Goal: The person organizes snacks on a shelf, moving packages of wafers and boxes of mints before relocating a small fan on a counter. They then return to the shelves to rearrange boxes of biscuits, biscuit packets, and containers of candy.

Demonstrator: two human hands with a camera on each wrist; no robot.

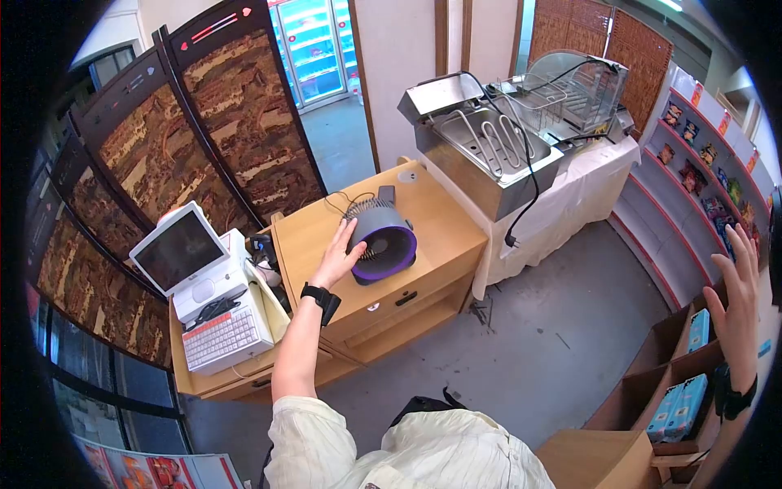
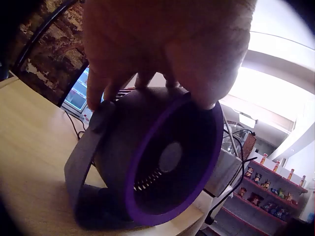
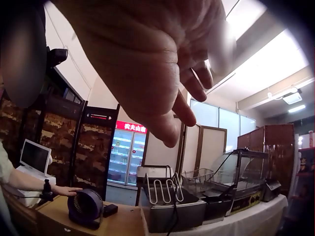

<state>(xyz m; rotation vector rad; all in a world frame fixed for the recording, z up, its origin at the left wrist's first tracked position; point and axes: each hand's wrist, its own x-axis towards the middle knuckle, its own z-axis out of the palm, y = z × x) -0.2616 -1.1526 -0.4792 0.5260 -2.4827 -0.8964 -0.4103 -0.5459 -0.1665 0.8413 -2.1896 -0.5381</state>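
Note:
A round grey desk fan [image 1: 381, 236] with a purple front ring and a wire grille stands on the wooden counter [image 1: 326, 273]. My left hand [image 1: 336, 259] rests on its housing, fingers extended along the side and the thumb near the purple ring. In the left wrist view the spread fingers lie over the top of the fan [image 2: 142, 157], whose bracket stand shows beside it. My right hand [image 1: 735, 281] is raised at the far right with its fingers apart, holding nothing. That hand [image 3: 142, 64] fills the upper middle of the right wrist view, well away from the fan [image 3: 85, 209].
Left of the fan stand a white monitor [image 1: 179, 248] and keyboard unit [image 1: 224, 336]. A steel fryer [image 1: 489, 147] with a dangling plug sits on a cloth-covered table [image 1: 562, 204]. Snack shelves [image 1: 664, 204] line the right, above compartments with blue packs [image 1: 678, 407]. Folding screens [image 1: 163, 138] stand behind.

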